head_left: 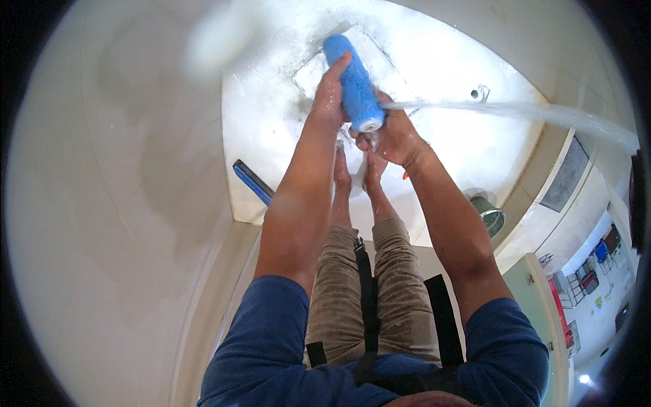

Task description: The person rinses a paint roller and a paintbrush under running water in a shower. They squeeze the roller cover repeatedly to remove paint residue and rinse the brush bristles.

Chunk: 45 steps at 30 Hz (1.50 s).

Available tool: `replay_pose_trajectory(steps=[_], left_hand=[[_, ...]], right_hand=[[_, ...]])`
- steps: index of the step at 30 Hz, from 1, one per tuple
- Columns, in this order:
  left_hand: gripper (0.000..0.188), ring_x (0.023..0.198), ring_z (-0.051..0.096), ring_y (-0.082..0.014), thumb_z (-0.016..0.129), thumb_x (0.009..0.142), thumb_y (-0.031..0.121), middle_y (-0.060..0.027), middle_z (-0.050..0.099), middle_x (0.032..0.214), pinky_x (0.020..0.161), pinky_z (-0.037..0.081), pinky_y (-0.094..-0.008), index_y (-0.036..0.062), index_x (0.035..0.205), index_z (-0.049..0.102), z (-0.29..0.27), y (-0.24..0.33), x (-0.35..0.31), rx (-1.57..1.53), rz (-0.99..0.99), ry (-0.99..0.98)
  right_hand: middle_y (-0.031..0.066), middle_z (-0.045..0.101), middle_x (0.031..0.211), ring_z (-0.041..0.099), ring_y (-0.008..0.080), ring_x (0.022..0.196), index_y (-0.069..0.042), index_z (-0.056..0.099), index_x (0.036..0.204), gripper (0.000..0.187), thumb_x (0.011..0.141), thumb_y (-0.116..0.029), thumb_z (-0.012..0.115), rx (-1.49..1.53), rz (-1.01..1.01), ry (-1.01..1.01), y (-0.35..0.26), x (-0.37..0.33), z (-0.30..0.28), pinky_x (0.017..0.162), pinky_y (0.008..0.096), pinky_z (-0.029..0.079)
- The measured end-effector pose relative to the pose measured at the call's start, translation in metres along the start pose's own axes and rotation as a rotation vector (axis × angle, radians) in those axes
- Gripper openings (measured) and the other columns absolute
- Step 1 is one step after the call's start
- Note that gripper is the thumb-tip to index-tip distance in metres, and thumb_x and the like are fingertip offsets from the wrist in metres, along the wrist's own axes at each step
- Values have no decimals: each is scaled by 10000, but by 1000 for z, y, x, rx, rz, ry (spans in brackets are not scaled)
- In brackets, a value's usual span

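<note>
Beyond the blue roller (357,88) there's room; a water stream (515,111) bars its right.

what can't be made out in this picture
Head view only:
Blue roller, underside: turned away from camera.
Right hand, grip: partly behind blue roller.
Water stream, source: lost at dark right rim.
Blue-and-black bar, lower end: behind left forearm.
Red thing: too small to identify.

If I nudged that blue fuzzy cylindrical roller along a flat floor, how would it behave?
The blue fuzzy cylindrical roller would probably roll, given its round, even sides. It may be slippery, as a clear water stream ends at or beside it. It seems fairly stiff, looking straight between the left hand and right hand.
</note>
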<state>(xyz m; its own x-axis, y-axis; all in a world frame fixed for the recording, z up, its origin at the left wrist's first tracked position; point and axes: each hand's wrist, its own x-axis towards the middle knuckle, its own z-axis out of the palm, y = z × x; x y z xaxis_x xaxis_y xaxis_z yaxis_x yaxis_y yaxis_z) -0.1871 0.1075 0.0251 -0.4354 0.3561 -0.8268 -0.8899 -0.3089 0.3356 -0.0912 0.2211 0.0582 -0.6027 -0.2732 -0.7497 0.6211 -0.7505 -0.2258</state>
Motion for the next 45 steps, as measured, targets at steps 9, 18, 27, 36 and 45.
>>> replay_pose_trajectory(steps=[9,18,27,36,45], left_hand=[[633,787,616,-224,664,883,395,-140,624,1014,617,523,-360,-19,1309,445,14,-42,-13,339,31,51],[774,1074,586,-334,595,938,395,-233,551,1270,845,504,-446,-32,1485,253,30,-42,-22,266,-68,107],[334,887,645,-267,497,975,313,-137,643,994,765,541,-414,13,1090,590,9,-41,-11,-6,-217,44],[305,909,651,-275,571,961,258,-138,647,1000,779,551,-423,-9,1107,593,-2,-46,-13,-181,-193,45],[343,971,640,-288,471,1001,306,-148,614,1098,811,561,-428,25,1182,546,9,-44,-25,-270,-255,156]], right_hand=[[110,606,792,566,200,555,-5,545,1111,510,1061,-455,310,-147,-43,334,3,-1,4,488,329,479],[131,597,733,518,162,492,52,427,1360,585,1029,-430,405,-499,-210,475,-4,-14,7,389,283,386],[185,657,802,627,191,605,76,567,1226,481,1015,-336,435,-822,-238,448,-4,-32,11,541,327,505],[278,689,899,690,369,818,72,597,1133,467,941,-351,559,-824,-273,608,12,-20,0,762,428,534],[237,697,923,706,289,860,97,586,1139,592,876,-421,698,-926,-320,634,13,-28,15,766,365,548]])
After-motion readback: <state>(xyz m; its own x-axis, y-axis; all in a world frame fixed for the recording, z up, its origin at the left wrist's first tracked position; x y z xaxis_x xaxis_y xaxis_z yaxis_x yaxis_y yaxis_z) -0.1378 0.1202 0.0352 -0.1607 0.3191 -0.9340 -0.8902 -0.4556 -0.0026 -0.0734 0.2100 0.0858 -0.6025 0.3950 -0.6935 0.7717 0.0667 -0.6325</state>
